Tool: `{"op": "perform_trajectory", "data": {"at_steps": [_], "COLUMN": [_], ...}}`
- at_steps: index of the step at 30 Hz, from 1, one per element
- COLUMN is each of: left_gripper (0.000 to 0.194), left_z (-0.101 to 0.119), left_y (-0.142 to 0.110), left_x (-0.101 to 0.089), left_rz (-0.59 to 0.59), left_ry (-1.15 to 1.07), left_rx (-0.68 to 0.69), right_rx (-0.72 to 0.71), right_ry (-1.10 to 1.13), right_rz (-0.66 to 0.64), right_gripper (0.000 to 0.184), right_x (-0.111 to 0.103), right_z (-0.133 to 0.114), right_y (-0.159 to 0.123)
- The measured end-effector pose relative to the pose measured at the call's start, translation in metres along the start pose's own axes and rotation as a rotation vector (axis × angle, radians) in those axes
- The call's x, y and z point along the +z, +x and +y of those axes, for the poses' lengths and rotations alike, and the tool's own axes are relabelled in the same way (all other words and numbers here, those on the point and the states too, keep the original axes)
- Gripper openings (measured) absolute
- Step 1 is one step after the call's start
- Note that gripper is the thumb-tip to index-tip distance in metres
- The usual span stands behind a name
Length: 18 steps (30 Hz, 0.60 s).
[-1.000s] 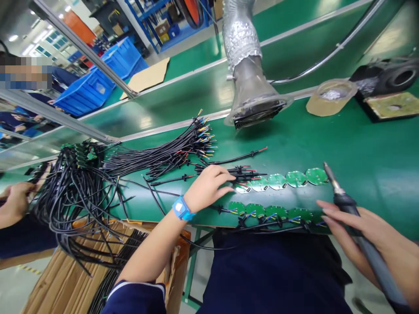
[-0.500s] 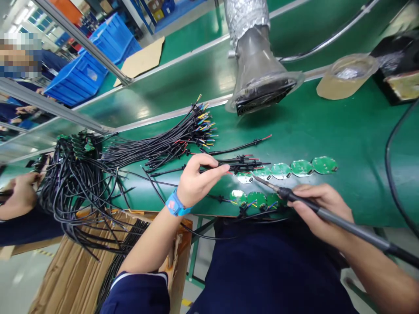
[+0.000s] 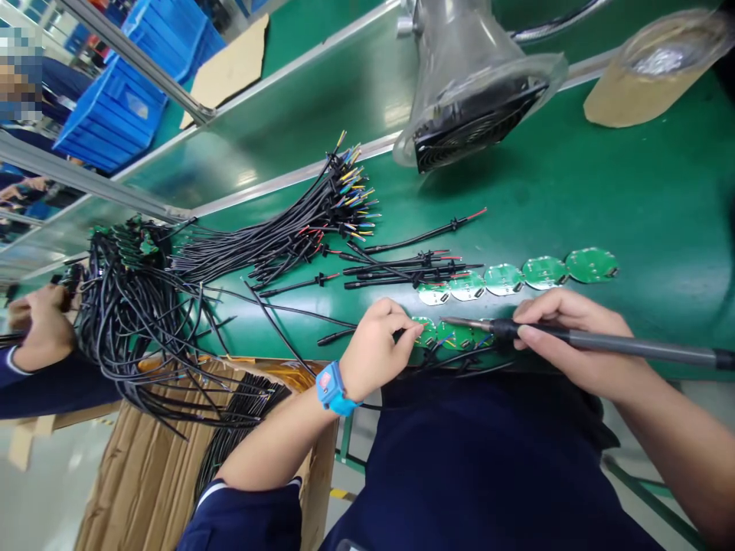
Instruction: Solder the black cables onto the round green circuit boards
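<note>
Circuit boards (image 3: 545, 272) lie in two rows on the green desk (image 3: 660, 199), the nearer row with coloured wires (image 3: 449, 340) on it. The left hand (image 3: 379, 346) has its fingers pinched on a short black cable (image 3: 336, 337), its red end by the nearer row's leftmost board (image 3: 426, 335). The right hand (image 3: 574, 340) grips a soldering iron (image 3: 637, 346), tip close to the left fingertips. If hot, a slip could burn them or scorch neighbouring wires; a loose pinch could let the red end drift.

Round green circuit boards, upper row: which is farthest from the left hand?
The rightmost round green circuit board, ending the row; the other four lie farther left, nearer the left hand.
</note>
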<state>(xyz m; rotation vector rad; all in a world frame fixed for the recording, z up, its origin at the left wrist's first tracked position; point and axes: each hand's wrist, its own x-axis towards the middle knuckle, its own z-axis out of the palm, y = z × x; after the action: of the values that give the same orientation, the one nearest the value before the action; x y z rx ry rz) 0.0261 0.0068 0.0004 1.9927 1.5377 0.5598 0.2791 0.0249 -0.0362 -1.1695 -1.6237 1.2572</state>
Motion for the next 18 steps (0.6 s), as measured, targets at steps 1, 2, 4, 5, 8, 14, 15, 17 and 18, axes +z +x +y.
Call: {"op": "perform_trajectory", "data": {"at_steps": [1,2,4,5,8,14,15,17,18], "left_gripper": [0.013,0.013,0.013,0.012,0.010,0.011,0.013,0.026,0.037], "left_z": [0.000,-0.001,-0.005,-0.007,-0.014,-0.027,-0.029,-0.036,-0.039], "left_y": [0.000,0.000,0.001,0.002,0.010,0.049,0.056,0.068,0.073], "left_x": [0.000,-0.001,-0.003,-0.006,-0.016,-0.024,-0.023,-0.022,-0.022], "left_rz": [0.006,0.013,0.047,0.072,0.170,0.306,0.295,0.215,0.159], "left_ry": [0.004,0.012,0.050,0.079,0.184,0.263,0.271,0.305,0.326], "left_rx": [0.004,0.013,0.044,0.066,0.157,0.348,0.370,0.402,0.413], "right_rx": [-0.008,-0.023,-0.066,-0.090,-0.153,-0.315,-0.298,-0.241,-0.202], "right_ry": [0.049,0.102,0.185,0.225,0.402,0.456,0.437,0.397,0.383], "right_rz": [0.040,0.089,0.179,0.221,0.372,0.710,0.751,0.800,0.800], "right_gripper": [0.010,0.010,0.009,0.009,0.011,0.020,0.022,0.025,0.025], "right_x": [0.000,0.001,0.003,0.004,0.009,0.016,0.016,0.016,0.016], "right_z": [0.001,0.003,0.005,0.005,0.001,-0.003,-0.002,0.000,0.000], "right_y": [0.000,0.000,0.000,0.000,0.000,0.005,0.006,0.008,0.008]}}
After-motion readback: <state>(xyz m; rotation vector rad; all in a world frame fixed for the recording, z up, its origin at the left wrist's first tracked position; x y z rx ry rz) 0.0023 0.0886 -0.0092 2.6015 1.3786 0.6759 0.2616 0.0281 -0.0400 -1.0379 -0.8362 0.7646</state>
